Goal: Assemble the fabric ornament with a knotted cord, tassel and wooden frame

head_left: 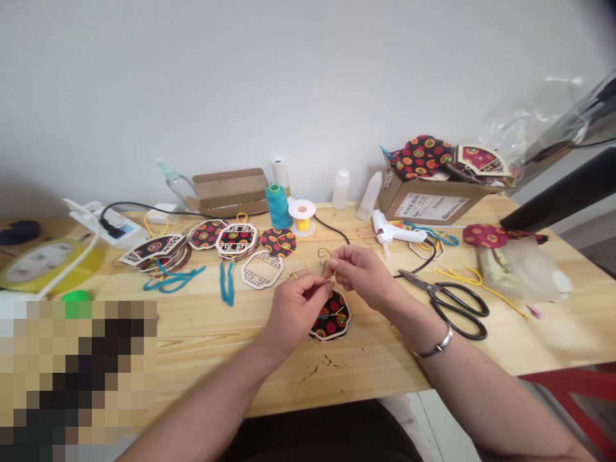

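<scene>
My left hand (pixel 299 303) and my right hand (pixel 359 273) meet above the middle of the wooden table, fingertips pinched close together. A thin yellowish cord (pixel 325 256) loops up by my right fingertips; what the left fingertips pinch is too small to make out. Below the hands lies a patterned dark fabric piece with a pale scalloped rim (pixel 332 324), partly covered by my left hand. Short teal and yellow strands rest on its face. To the left are a bare wooden lattice frame (pixel 262 269) and a patterned fabric piece (pixel 279 242).
Black-handled scissors (pixel 450 298) and a white glue gun (pixel 397 232) lie to the right. Behind stand a teal thread cone (pixel 278 208), a yellow cord spool (pixel 303 218) and a filled cardboard box (pixel 433 202). Finished ornaments (pixel 237 240) and yellow tape (pixel 51 263) are left.
</scene>
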A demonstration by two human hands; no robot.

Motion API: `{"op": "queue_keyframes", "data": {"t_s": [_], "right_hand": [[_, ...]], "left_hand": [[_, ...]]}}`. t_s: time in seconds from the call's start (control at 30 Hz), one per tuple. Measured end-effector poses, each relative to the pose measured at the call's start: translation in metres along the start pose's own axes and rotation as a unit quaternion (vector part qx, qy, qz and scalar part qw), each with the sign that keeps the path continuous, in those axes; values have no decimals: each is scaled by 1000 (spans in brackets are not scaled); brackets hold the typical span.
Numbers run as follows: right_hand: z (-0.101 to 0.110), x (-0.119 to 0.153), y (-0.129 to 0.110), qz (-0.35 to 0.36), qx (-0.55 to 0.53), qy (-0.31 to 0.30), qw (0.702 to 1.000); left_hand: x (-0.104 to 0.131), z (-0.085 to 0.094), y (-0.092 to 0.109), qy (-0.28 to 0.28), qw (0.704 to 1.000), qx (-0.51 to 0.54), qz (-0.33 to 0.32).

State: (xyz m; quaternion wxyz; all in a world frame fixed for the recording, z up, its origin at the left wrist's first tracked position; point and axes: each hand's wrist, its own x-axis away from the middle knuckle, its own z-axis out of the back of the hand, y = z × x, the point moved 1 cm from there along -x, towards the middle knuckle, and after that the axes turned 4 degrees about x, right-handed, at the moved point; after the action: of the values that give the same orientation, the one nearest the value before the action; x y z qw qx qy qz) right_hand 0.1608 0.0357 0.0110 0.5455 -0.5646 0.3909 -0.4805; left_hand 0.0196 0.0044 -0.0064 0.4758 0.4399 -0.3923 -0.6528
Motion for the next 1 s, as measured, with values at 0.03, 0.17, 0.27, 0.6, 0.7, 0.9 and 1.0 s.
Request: {"op": "queue_keyframes", "data": {"t_s": [0.03,0.17,0.27,0.6,0.7,0.9,1.0], "right_hand": [[-1,0,-1,-8,-19,-5,1000],[-2,2,-2,-23,-60,-16,998],[-3,2,-1,-25,-83,-28,996],[-2,1,-1,-18,-62,-27,998],[1,-1,2,-12,-45,-10,999],[3,-4,6,19,59,11,998],[2,-3,6,27,103,16,994]], "left_hand": [[0,0,0,1,1000,-1,0],[-2,0,0,-2,1000,-6,2],[-2,1,1,-4,1000,-8,1],[-3,3,1,28,998,-8,52],[-3,5,3,82,992,42,85],[-3,7,8,62,973,161,156],[-4,4,7,5,958,208,199]]}}
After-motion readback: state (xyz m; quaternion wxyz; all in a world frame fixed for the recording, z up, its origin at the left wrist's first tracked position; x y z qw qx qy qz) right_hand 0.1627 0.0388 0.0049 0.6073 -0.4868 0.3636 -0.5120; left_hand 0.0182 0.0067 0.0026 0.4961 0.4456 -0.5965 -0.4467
